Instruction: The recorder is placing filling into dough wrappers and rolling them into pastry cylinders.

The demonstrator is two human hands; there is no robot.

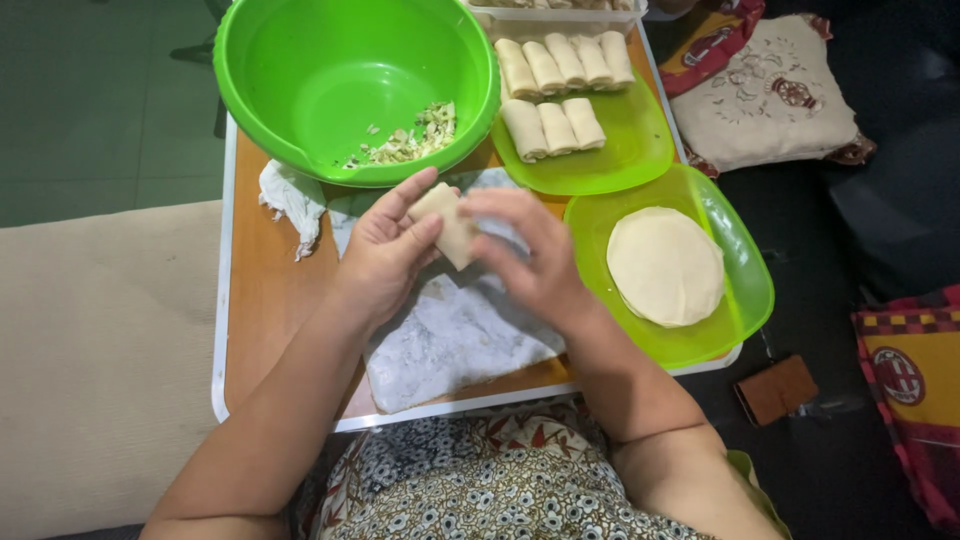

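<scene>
The left hand (385,250) and the right hand (530,260) hold together one small pale roll of thin dough wrapper (447,225), lifted a little above the white marbled work sheet (450,340) that lies on the low wooden table with white edge (262,300). The left fingers are curled around the near end of the roll, thumb on top. The right fingers are half bent and touch its other side; how firmly they press I cannot tell, because this hand is blurred.

To do this rolling well, I think both hands should keep the wrapper tight and even, and tuck the side flaps in so no filling comes out.

Beyond the sheet stands the big round green plastic bowl (300,70), with only a little chopped vegetable filling (410,138) left. To the right of the sheet, the light green plastic tray (745,290) carries a stack of round pale wrappers (665,265). Behind this tray, another green tray (600,165) holds seven finished rolls (555,95).

The filling inside the held roll is hidden. A clear container (555,12) at the top is cut off.
</scene>
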